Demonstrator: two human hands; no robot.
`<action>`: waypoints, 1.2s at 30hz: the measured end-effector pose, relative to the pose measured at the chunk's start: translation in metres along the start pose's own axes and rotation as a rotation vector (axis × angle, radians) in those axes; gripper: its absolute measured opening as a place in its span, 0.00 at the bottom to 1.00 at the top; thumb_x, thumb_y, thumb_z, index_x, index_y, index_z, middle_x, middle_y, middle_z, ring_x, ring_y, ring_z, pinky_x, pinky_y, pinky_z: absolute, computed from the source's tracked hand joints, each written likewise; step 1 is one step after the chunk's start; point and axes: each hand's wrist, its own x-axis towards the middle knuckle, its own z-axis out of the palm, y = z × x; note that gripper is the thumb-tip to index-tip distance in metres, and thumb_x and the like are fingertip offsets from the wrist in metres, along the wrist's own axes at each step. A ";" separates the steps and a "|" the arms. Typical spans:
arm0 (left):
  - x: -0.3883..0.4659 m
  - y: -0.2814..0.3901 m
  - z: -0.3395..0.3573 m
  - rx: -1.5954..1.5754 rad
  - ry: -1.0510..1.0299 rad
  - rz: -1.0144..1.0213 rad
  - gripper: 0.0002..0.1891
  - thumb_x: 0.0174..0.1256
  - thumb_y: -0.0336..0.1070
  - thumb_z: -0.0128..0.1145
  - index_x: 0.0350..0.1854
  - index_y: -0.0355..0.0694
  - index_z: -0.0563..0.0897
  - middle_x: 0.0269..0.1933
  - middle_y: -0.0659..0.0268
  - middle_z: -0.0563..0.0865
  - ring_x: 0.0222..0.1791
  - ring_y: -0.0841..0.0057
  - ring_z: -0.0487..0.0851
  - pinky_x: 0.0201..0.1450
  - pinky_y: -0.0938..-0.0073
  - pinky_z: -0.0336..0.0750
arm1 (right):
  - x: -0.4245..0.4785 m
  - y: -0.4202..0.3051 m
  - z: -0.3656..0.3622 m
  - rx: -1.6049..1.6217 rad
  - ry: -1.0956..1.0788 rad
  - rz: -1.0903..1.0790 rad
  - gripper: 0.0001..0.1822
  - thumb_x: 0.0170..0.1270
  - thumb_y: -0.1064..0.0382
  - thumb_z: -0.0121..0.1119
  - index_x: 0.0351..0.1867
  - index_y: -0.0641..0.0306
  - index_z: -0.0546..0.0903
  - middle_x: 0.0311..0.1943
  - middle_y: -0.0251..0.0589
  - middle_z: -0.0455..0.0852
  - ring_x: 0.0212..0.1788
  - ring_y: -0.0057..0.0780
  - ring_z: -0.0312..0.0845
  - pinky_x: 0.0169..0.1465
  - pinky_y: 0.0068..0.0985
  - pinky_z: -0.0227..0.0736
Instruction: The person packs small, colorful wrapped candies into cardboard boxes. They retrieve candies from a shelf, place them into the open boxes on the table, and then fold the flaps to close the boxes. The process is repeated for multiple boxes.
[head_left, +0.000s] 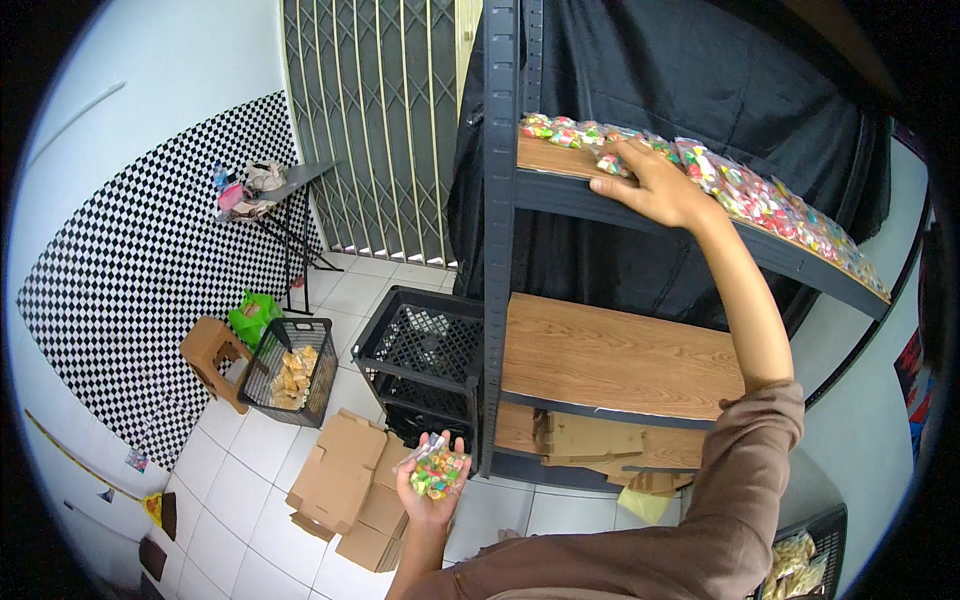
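A clear plastic bag of colourful wrapped candies (437, 472) rests in my left hand (427, 506), palm up with the fingers curled around its sides. My right hand (664, 187) reaches over the front edge of the upper shelf (555, 154). Its fingers lie over a small candy bag (613, 164) near the shelf's front, with the thumb apart at the edge. Whether they grip that bag cannot be made out. More candy bags (757, 195) form a row along this shelf, running to its right end.
A wood-topped lower shelf (615, 352) sits below, with flattened cardboard (592, 439) underneath. Left of the black upright post (500, 247) stand stacked black crates (420, 330). Cardboard boxes (341, 472), a basket of snack packs (255, 375) and a brown stool (206, 345) are on the tiled floor.
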 end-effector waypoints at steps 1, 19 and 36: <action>-0.001 -0.001 0.000 -0.003 -0.007 -0.010 0.20 0.55 0.46 0.49 0.50 0.49 0.75 0.56 0.59 0.75 0.57 0.57 0.71 0.53 0.50 0.72 | -0.005 -0.002 0.003 -0.022 0.078 -0.050 0.26 0.60 0.47 0.53 0.50 0.66 0.72 0.50 0.54 0.74 0.54 0.50 0.68 0.55 0.37 0.63; -0.024 0.010 -0.011 -0.010 0.038 0.062 0.21 0.52 0.45 0.51 0.50 0.48 0.74 0.55 0.59 0.75 0.57 0.59 0.70 0.55 0.53 0.69 | 0.089 0.026 0.006 -0.637 0.299 0.026 0.21 0.58 0.66 0.50 0.54 0.45 0.74 0.39 0.45 0.81 0.37 0.43 0.81 0.39 0.37 0.77; -0.041 0.032 -0.029 -0.056 0.141 0.202 0.22 0.50 0.44 0.54 0.50 0.47 0.73 0.55 0.59 0.73 0.57 0.60 0.69 0.56 0.58 0.69 | 0.125 0.001 0.032 -0.412 -0.169 0.230 0.30 0.61 0.40 0.43 0.47 0.66 0.78 0.52 0.53 0.75 0.53 0.45 0.73 0.54 0.38 0.68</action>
